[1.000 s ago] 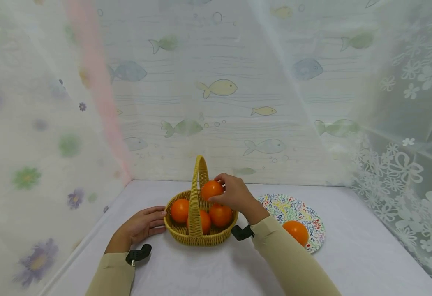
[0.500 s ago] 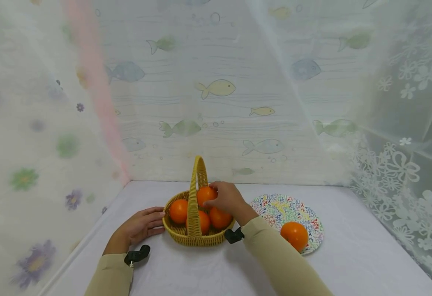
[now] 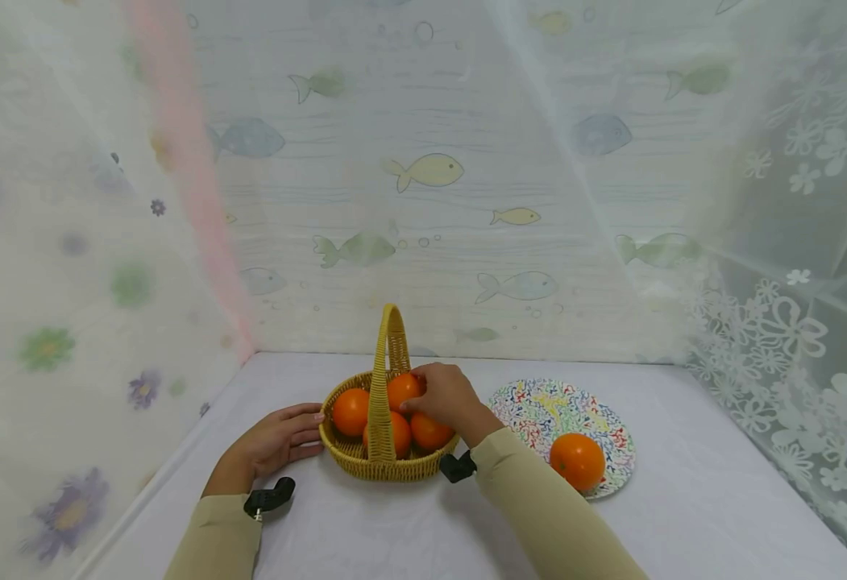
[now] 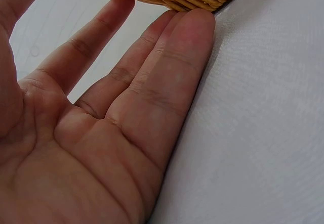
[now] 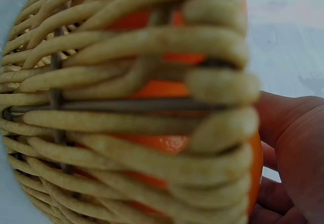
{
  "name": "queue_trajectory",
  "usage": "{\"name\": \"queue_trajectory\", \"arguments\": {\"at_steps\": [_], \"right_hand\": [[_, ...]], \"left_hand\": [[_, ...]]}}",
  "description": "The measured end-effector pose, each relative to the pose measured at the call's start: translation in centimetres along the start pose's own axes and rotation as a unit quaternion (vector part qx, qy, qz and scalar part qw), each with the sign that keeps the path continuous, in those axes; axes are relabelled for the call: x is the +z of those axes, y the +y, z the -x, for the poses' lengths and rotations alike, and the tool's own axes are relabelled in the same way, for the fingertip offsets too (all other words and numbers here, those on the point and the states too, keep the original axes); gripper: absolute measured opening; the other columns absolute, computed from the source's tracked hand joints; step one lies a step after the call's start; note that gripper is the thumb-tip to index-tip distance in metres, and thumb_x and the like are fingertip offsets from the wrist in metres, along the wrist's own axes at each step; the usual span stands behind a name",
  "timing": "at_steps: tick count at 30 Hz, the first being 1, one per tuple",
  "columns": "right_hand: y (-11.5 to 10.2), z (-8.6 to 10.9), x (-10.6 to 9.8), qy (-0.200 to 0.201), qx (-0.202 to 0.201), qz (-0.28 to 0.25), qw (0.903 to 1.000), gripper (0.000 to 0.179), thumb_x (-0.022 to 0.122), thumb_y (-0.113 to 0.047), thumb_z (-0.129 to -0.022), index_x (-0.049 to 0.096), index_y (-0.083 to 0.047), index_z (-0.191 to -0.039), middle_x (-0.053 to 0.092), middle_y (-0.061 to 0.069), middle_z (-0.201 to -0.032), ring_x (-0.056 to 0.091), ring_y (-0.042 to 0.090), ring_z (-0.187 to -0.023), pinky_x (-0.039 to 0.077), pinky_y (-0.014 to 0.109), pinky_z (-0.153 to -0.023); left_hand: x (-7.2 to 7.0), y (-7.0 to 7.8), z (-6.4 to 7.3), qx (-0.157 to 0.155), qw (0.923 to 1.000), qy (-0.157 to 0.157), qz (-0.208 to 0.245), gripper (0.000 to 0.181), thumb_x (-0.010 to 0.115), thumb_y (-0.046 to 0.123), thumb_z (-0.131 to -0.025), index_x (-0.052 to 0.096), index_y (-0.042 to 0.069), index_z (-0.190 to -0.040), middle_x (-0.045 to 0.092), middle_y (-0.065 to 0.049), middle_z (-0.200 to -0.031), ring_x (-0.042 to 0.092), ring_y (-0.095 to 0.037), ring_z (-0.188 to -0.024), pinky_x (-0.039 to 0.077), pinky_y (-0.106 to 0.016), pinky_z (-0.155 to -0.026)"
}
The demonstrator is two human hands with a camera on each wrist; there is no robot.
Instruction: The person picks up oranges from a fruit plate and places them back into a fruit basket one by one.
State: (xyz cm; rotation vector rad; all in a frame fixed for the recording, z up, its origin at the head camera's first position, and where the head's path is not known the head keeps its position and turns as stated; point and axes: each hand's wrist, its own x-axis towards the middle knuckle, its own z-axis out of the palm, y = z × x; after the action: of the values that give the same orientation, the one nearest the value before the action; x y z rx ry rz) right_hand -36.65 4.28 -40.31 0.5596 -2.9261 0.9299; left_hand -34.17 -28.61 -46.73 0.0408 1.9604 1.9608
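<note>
A yellow wicker basket [image 3: 394,470] with a tall arched handle stands mid-table, several oranges inside. My right hand [image 3: 448,397] reaches over its right rim and grips one orange [image 3: 400,390] at the back, beside the handle. Lower in the basket lie a left orange [image 3: 350,412], a front orange [image 3: 400,436] partly behind the handle, and a right orange [image 3: 430,432] partly under my hand. In the right wrist view the basket's weave [image 5: 126,148] hides most of the fruit. My left hand [image 4: 116,118], fingers extended, touches the basket's left side with its fingertips.
Right of the basket is a round plate [image 3: 539,403] with a multicoloured squiggle pattern, bearing one orange [image 3: 578,461] near its front edge. A white cloth [image 3: 365,532] covers the table. Fish-patterned curtain [image 3: 430,266] hangs behind, with floral curtains at both sides.
My right hand has lowered the gripped orange down and slightly left into the basket, next to the other oranges. My left hand has stayed at the basket's side.
</note>
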Motion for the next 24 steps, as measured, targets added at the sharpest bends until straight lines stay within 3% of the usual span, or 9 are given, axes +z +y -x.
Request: {"name": "queue_trajectory", "arguments": {"at_steps": [13,17,24], "right_hand": [[0.0,0.3,0.0,-0.007,0.006,0.003,1.0000,0.053,0.083,-0.036,-0.089,0.069,-0.013,-0.134,0.072,0.003,-0.122,0.063,0.021,-0.106,0.058,0.042,-0.097],[-0.1,0.8,-0.8,-0.009,0.014,0.001,0.9999,0.053,0.081,-0.039,-0.090,0.068,-0.014,-0.135,0.071,0.003,-0.125,0.064,0.022,-0.109,0.059,0.042,-0.096],[0.8,2.7,-2.7,0.012,-0.002,0.027,0.9996,0.055,0.079,-0.046,-0.090,0.068,-0.013,-0.133,0.069,0.005,-0.132,0.063,0.026,-0.121,0.056,0.046,-0.103]], "left_hand": [[0.3,0.2,0.1,0.004,1.0000,0.008,-0.003,0.071,0.069,0.032,-0.101,0.037,0.000,-0.156,0.071,-0.005,-0.128,0.071,-0.020,-0.113,0.059,-0.041,-0.099],[0.4,0.3,0.2,0.009,0.9999,-0.003,-0.009,0.070,0.066,0.031,-0.103,0.035,-0.001,-0.157,0.071,-0.005,-0.128,0.071,-0.021,-0.114,0.059,-0.040,-0.100],[0.2,0.2,0.2,0.003,0.9999,0.008,-0.006,0.070,0.069,0.031,-0.101,0.039,0.001,-0.156,0.072,-0.003,-0.125,0.071,-0.020,-0.111,0.060,-0.040,-0.099]]}}
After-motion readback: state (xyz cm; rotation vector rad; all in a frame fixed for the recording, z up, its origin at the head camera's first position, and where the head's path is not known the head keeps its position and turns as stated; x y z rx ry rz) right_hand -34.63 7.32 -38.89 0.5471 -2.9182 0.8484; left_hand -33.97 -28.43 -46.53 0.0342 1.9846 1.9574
